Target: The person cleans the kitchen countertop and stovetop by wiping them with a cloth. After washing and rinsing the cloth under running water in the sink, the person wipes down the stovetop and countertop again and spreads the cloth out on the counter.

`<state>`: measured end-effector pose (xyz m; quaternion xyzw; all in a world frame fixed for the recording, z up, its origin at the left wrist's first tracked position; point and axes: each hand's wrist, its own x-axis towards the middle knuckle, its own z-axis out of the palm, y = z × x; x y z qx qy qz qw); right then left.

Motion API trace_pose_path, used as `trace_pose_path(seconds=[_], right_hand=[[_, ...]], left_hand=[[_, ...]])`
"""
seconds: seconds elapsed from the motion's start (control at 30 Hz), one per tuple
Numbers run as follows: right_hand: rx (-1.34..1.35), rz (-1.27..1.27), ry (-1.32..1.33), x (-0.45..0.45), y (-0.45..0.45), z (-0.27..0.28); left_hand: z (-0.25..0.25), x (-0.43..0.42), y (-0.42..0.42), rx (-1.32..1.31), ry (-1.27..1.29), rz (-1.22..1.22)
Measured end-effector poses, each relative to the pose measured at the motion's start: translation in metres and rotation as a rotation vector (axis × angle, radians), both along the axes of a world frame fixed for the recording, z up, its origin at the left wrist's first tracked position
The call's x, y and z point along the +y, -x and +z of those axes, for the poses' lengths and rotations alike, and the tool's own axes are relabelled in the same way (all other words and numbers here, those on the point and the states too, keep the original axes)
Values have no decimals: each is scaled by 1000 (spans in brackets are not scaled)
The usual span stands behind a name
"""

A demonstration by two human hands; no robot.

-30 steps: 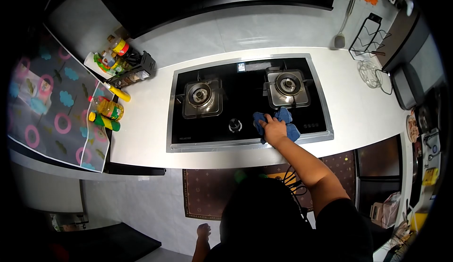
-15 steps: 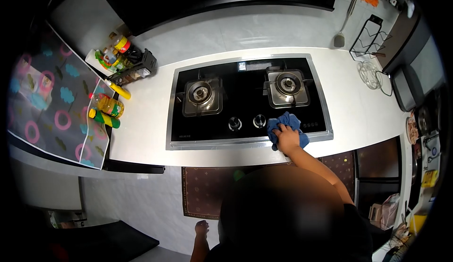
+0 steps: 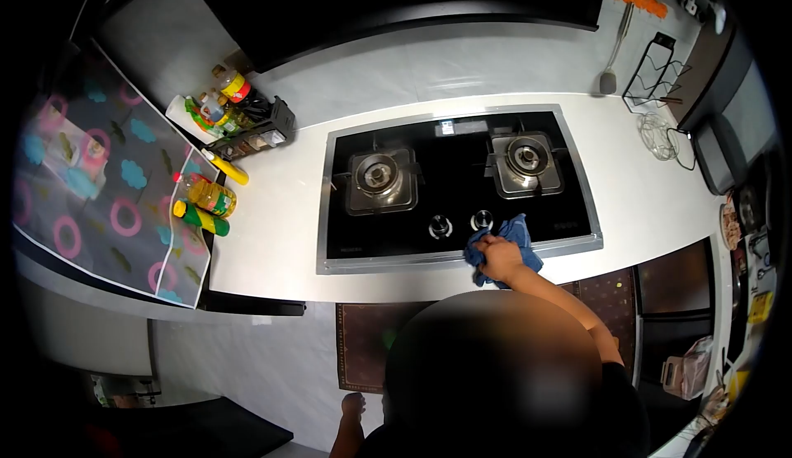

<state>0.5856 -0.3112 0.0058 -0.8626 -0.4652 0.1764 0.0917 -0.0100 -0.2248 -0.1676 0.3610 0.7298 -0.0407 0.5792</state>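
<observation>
A crumpled blue cloth (image 3: 517, 233) lies under my right hand (image 3: 501, 260), which is closed on it and presses it against the front edge of the black glass gas hob (image 3: 388, 239). The cloth sits just below the right control knob (image 3: 482, 220) and overlaps the hob's silver border. The left control knob (image 3: 440, 226) is a short way to the left. Low beside my body, over the floor, hangs my left hand (image 3: 353, 405); its fingers look curled in, with nothing seen in them.
At the left of the white counter (image 3: 264, 244) stand a yellow bottle (image 3: 225, 167), an oil bottle (image 3: 208, 195), a green bottle (image 3: 201, 218) and a black rack (image 3: 262, 132) of bottles. Two burners rise from the hob. A wire rack (image 3: 657, 75) and coiled wire (image 3: 657, 136) are at right.
My right hand has slid the cloth left and toward me along the hob's front edge, closer to the right knob. The whole view has shifted slightly. My left hand stays low.
</observation>
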Motion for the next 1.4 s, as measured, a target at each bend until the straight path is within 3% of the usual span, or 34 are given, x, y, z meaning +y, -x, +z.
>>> trace_pose_path(seconds=[0.1, 0.2, 0.3, 0.4, 0.6, 0.7, 0.77, 0.83, 0.93, 1.03, 1.07, 1.1, 1.17, 1.3, 1.4], right_hand=[[123, 35, -132, 39, 27, 20], [-37, -229, -397, 82, 50, 47], [-193, -275, -66, 119, 56, 24], [-217, -322, 35, 129, 80, 19], [-104, -369, 115, 113, 124, 11], [-101, -419, -13, 107, 137, 11], [-77, -531, -163, 107, 136, 13], [-150, -635, -280, 116, 125, 23], [-199, -593, -215, 138, 101, 22], [-173, -614, -62, 159, 103, 11], [-191, -582, -26, 162, 110, 8], [-177, -511, 5, 165, 121, 10], [-152, -369, 74, 169, 150, 14], [60, -486, -327, 204, 175, 1], [22, -443, -613, 258, 190, 0]], left_hand=[[9, 45, -6, 33, -114, -50], [9, 93, 19, -106, -235, -212], [-21, 138, 58, -160, -96, -123], [-16, 163, 83, -57, -81, -45], [-21, 211, 115, 3, 179, -216], [-29, 230, 103, -12, 83, -167], [-32, 246, 96, -116, 25, -310], [-33, 251, 78, -61, -71, -138], [-24, 255, 61, -145, -130, -135], [-10, 259, 58, -183, -36, -403], [-14, 257, 65, -186, -45, -404], [-11, 251, 64, -179, -92, -209], [-5, 241, 75, -122, -99, -180], [-38, 232, 123, -32, 57, -229], [-40, 224, 149, -22, 155, -274]])
